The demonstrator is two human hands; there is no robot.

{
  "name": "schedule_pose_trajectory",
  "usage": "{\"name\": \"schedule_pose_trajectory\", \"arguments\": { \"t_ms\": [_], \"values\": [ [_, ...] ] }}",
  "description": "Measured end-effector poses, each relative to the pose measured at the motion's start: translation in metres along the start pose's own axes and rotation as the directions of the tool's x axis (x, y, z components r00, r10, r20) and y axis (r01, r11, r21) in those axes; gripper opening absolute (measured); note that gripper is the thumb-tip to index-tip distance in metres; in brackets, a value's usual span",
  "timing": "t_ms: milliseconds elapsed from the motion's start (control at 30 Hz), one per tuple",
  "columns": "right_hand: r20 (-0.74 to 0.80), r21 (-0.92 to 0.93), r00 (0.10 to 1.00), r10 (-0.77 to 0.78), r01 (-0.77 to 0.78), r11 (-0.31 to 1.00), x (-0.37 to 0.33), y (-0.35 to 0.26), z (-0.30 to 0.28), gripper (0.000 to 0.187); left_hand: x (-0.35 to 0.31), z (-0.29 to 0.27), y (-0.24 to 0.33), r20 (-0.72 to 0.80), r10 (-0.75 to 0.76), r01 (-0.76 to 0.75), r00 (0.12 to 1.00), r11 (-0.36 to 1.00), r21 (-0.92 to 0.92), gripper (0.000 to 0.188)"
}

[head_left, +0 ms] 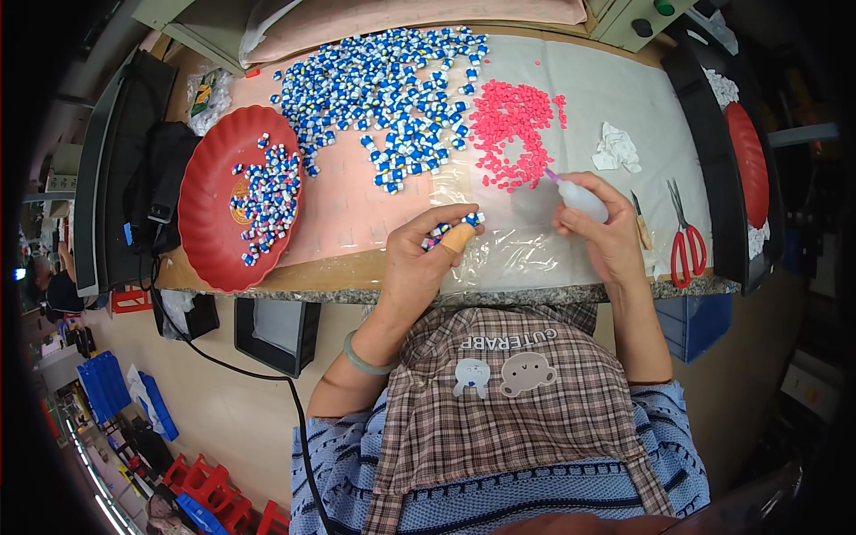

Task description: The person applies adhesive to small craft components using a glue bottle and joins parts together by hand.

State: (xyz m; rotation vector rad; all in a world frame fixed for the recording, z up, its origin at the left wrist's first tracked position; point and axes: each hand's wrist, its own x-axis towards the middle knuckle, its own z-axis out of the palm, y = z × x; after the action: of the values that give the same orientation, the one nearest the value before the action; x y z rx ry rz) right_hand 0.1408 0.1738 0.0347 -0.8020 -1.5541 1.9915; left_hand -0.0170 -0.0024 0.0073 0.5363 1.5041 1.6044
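Observation:
My left hand [421, 248] is closed round several small blue-and-white pieces, one of them [475, 218] pinched at the fingertips. A tan finger cot [458, 237] covers its thumb. In my right hand [613, 239] is a white squeeze bottle [583, 201] with a purple nozzle. The nozzle tip [550, 175] points at the lower right edge of a patch of small pink pieces [510, 109]; whether it touches one I cannot tell. Left of that patch, many blue-and-white pieces [374, 98] spread over the table's far side. More lie in a fluted red bowl [207, 192] at the left.
Red-handled scissors [688, 251] and a wooden-handled pointed tool [642, 228] lie right of my right hand. Crumpled white tissue [617, 148] sits beyond them. A black tray [709, 169] stands at the right edge, with a red dish [745, 165] beside it. A black cable [223, 364] hangs at the left.

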Motion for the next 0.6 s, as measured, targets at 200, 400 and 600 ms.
{"name": "schedule_pose_trajectory", "arguments": {
  "t_ms": [200,400,600],
  "values": [
    [0.112,-0.615,0.959,-0.259,0.271,0.74,0.013,0.024,0.005,0.021,-0.003,-0.003,-0.002,0.008,0.0,0.001,1.0,1.0,-0.031,0.026],
    [0.23,-0.783,0.893,-0.388,0.406,0.471,0.018,0.022,0.029,0.02,-0.003,-0.005,-0.005,0.008,0.004,-0.004,1.0,1.0,-0.023,0.026],
    [0.261,-0.844,0.878,-0.4,0.409,0.348,0.025,0.027,0.032,0.023,-0.005,-0.006,-0.003,0.022,-0.001,0.001,1.0,1.0,-0.004,0.026]
  ]
}}
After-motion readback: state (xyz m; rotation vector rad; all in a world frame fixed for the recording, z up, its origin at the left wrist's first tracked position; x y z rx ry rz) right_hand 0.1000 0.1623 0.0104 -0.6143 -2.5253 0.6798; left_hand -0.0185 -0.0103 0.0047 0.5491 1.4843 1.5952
